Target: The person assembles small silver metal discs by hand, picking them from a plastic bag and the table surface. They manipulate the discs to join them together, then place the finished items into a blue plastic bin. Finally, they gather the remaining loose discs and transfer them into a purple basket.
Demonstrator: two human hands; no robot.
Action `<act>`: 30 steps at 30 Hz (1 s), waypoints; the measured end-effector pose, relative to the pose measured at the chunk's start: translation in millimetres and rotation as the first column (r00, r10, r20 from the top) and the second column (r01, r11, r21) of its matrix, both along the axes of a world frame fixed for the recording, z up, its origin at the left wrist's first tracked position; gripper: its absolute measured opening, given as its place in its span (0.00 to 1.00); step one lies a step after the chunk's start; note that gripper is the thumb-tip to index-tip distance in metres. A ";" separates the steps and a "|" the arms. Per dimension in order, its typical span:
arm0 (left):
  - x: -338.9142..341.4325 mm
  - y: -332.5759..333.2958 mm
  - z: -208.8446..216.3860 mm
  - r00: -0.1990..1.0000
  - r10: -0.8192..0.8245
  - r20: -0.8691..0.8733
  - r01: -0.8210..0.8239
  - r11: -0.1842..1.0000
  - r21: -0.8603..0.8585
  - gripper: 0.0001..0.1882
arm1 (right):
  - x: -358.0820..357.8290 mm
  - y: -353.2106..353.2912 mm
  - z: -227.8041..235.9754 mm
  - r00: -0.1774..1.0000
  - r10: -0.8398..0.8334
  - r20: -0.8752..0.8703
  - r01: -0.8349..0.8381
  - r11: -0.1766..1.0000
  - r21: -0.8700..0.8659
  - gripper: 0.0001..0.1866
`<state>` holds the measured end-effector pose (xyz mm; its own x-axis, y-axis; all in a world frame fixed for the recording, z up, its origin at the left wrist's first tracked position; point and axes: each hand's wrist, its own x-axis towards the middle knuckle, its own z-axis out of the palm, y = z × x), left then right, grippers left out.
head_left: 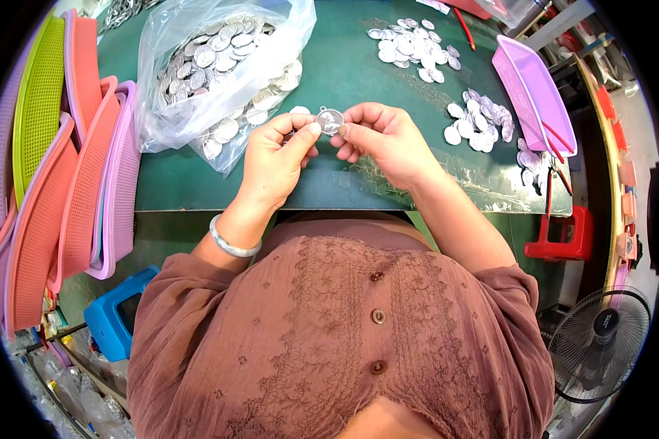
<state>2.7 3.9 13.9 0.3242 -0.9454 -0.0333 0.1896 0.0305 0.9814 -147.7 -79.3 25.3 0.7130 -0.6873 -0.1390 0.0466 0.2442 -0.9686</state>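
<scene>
The left hand (274,157) and the right hand (392,143) meet over the near part of the green tabletop (337,66), both closed in a pinch on one round silver medal (330,121). The medal stands between them with its small loop at the top and its face toward the wearer; thumb and fingers grip its rim on each side. Another pale disc (300,110) shows just behind the left hand's fingers; whether that hand touches it cannot be told. A bangle (233,240) circles the left wrist.

To the left of the hands, a clear plastic bag (293,25) lies open, filled with silver discs (216,57). To the right, one loose pile (414,48) lies toward the far edge and a second pile (479,121) nearer, with a few more discs (529,161) by the table's right side. A lilac basket (518,64) sits just beyond the second pile, tilted in view, and a red-handled tool (556,137) lies by its near end. Colored baskets (80,175) stand nested at the far left.
</scene>
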 end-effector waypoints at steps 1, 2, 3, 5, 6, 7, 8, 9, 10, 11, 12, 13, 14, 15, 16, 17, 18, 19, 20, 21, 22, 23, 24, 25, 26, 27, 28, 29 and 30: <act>0.3 0.4 0.2 1.000 0.006 0.026 -0.006 1.000 0.000 0.06 | 0.2 0.8 0.9 1.000 -0.007 -0.021 0.006 0.998 -0.057 0.08; 0.9 0.4 -2.0 0.993 0.025 0.114 -0.019 0.998 -0.058 0.06 | 0.6 2.1 2.8 0.999 -0.016 -0.042 0.011 0.993 -0.114 0.08; 1.8 -0.2 -6.6 0.979 0.048 0.200 -0.025 0.993 -0.117 0.06 | 0.9 3.6 4.3 0.998 -0.027 -0.063 0.016 0.985 -0.171 0.08; 3.2 -1.4 -12.0 0.931 0.108 0.349 -0.024 0.971 -0.236 0.05 | 1.0 6.4 6.1 0.998 -0.043 -0.048 0.033 0.978 -0.204 0.09; 3.7 -1.9 -13.4 0.899 0.143 0.413 -0.017 0.956 -0.294 0.05 | 1.3 7.3 6.4 0.998 -0.051 -0.039 0.042 0.975 -0.219 0.09; 4.1 -2.4 -14.0 0.863 0.181 0.472 -0.005 0.937 -0.350 0.05 | 1.8 7.8 5.8 0.997 -0.066 -0.029 0.057 0.971 -0.232 0.09; 4.4 -2.7 -14.0 0.848 0.198 0.492 0.004 0.925 -0.379 0.05 | 2.4 8.3 4.9 0.997 -0.080 -0.020 0.073 0.967 -0.245 0.08; 4.6 -3.1 -14.0 0.832 0.215 0.511 0.014 0.913 -0.408 0.05 | 3.0 8.6 4.5 0.996 -0.094 -0.009 0.088 0.962 -0.257 0.08; 4.7 -3.3 -13.8 0.816 0.233 0.529 0.026 0.900 -0.436 0.06 | 3.3 9.2 4.4 0.995 -0.099 -0.008 0.093 0.959 -0.267 0.08; 3.8 -3.0 -12.0 0.807 0.245 0.537 0.015 0.901 -0.434 0.05 | 3.5 10.1 4.5 0.995 -0.104 -0.006 0.098 0.956 -0.278 0.08; 2.4 -2.3 -8.7 0.798 0.259 0.544 0.004 0.901 -0.434 0.05 | 3.6 10.8 4.5 0.994 -0.108 -0.004 0.103 0.952 -0.289 0.08; 1.5 -2.1 -6.9 0.789 0.272 0.551 -0.007 0.901 -0.433 0.05 | 3.6 11.2 3.8 0.993 -0.117 -0.006 0.110 0.946 -0.304 0.08; 1.3 -2.4 -7.3 0.779 0.283 0.560 -0.005 0.895 -0.445 0.05 | 3.6 11.5 2.5 0.992 -0.126 -0.008 0.117 0.941 -0.318 0.08; 1.2 -2.5 -7.9 0.769 0.295 0.568 -0.003 0.890 -0.457 0.06 | 3.6 12.0 1.9 0.991 -0.134 -0.010 0.123 0.935 -0.333 0.07; 1.0 -2.7 -8.2 0.758 0.306 0.575 -0.001 0.883 -0.469 0.06 | 3.8 12.7 2.2 0.990 -0.142 -0.011 0.130 0.930 -0.343 0.07; 0.8 -2.7 -7.6 0.745 0.311 0.591 0.009 0.880 -0.474 0.06 | 4.0 13.4 2.7 0.989 -0.151 -0.013 0.136 0.926 -0.353 0.07; 0.6 -2.4 -6.5 0.730 0.316 0.606 0.018 0.877 -0.479 0.06 | 4.2 14.1 3.1 0.987 -0.158 -0.015 0.142 0.921 -0.362 0.07; 0.4 -2.2 -5.8 0.716 0.321 0.620 0.028 0.875 -0.484 0.06 | 4.2 14.9 4.0 0.986 -0.163 -0.029 0.141 0.919 -0.369 0.07; -0.2 -1.9 -5.4 0.718 0.321 0.618 0.027 0.874 -0.485 0.06 | 4.1 15.8 5.3 0.985 -0.168 -0.044 0.140 0.916 -0.376 0.07; -1.0 -1.6 -5.1 0.720 0.320 0.615 0.027 0.874 -0.486 0.06 | 3.9 16.4 6.1 0.983 -0.174 -0.059 0.139 0.913 -0.383 0.06; -1.5 -1.4 -4.7 0.723 0.320 0.613 0.027 0.873 -0.487 0.06 | 3.6 16.6 6.4 0.983 -0.174 -0.065 0.135 0.912 -0.387 0.07; -1.4 -1.2 -4.0 0.720 0.311 0.620 0.031 0.879 -0.476 0.05 | 3.4 16.7 6.5 0.982 -0.173 -0.071 0.132 0.911 -0.391 0.07; -1.2 -0.8 -3.1 0.717 0.302 0.628 0.035 0.885 -0.465 0.05 | 3.2 16.9 6.5 0.982 -0.172 -0.077 0.128 0.910 -0.395 0.07; -1.1 -0.6 -2.7 0.715 0.293 0.635 0.039 0.890 -0.454 0.05 | 2.2 16.0 6.5 0.982 -0.155 -0.104 0.102 0.912 -0.396 0.07; -1.2 -0.5 -3.0 0.728 0.280 0.626 0.037 0.895 -0.445 0.05 | 0.7 14.0 6.4 0.982 -0.138 -0.131 0.075 0.914 -0.398 0.07; -1.4 -0.3 -3.6 0.741 0.268 0.615 0.036 0.900 -0.435 0.05 | 0.0 12.6 6.2 0.980 -0.121 -0.158 0.049 0.916 -0.398 0.08; -1.5 -0.1 -4.4 0.754 0.255 0.605 0.034 0.905 -0.425 0.05 | 0.0 11.9 6.8 0.983 -0.108 -0.145 0.048 0.929 -0.367 0.08; -1.5 0.1 -5.4 0.775 0.230 0.588 0.032 0.916 -0.400 0.05 | 0.1 11.4 8.0 0.987 -0.096 -0.133 0.046 0.941 -0.336 0.08; -1.5 0.4 -6.6 0.795 0.205 0.570 0.030 0.926 -0.375 0.05 | 0.1 10.8 9.0 0.989 -0.084 -0.120 0.044 0.952 -0.304 0.09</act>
<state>1.3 4.2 7.3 0.2492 -0.8199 0.5155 -0.4423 0.3772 0.8137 -147.5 -68.5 34.3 0.6554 -0.7553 -0.0077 -0.0781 -0.0576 -0.9953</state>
